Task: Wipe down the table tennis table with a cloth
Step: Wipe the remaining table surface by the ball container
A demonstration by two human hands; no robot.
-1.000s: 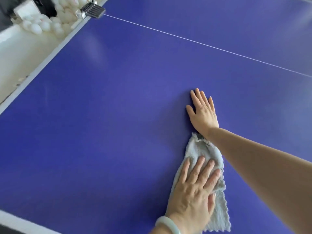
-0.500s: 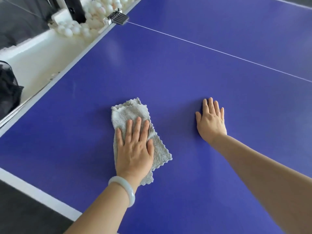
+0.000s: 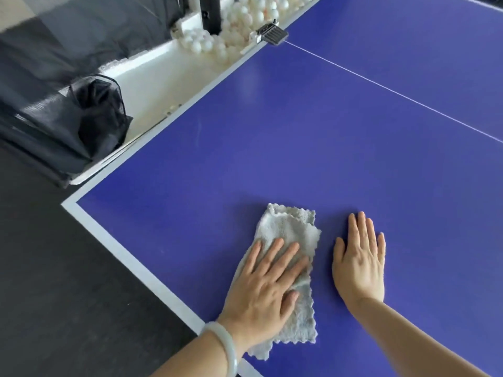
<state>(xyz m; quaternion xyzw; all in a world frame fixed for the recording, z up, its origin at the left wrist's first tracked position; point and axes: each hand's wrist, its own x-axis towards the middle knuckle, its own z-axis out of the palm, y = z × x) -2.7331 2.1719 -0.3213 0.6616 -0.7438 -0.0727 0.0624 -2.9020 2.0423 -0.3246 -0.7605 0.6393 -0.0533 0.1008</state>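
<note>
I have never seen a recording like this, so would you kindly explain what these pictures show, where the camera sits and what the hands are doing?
No machine here: these are a person's two bare hands, filmed by a wide-angle camera worn on the head, looking down. The left hand, a pale bracelet at its wrist, presses flat on a grey cloth lying on the blue table. The right hand rests flat on the bare table beside the cloth, holding nothing. Past the table's left edge sit white balls in a white tray and a black mesh bag.
</note>
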